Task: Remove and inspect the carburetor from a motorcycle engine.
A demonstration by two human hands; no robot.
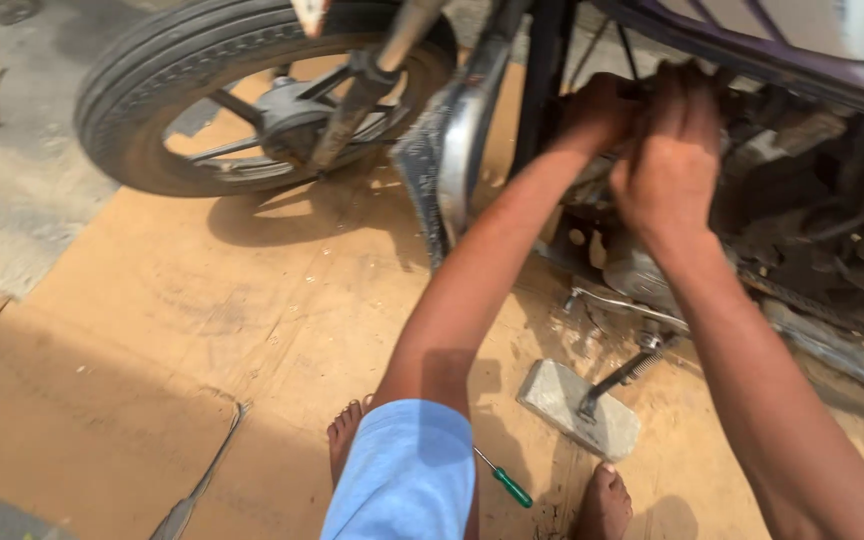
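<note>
A motorcycle stands before me, its front wheel (252, 100) at the upper left and its engine (812, 200) at the right. Both my arms reach up into the engine area under the frame. My left hand (592, 112) is curled around some part close to the frame tube, fingers hidden. Beside it, my right hand (672, 160) has its fingers bent up against the same area. What either hand grips is hidden by the hands and blurred. A chrome mudguard (457, 150) hangs just left of my left forearm.
A side stand (620, 375) rests on a grey stone block (582, 410). A green-handled screwdriver (504, 480) lies on the brown cardboard sheet (202, 330) between my bare feet (344, 440). A thin metal strip (202, 480) lies at the lower left. Concrete ground shows at the far left.
</note>
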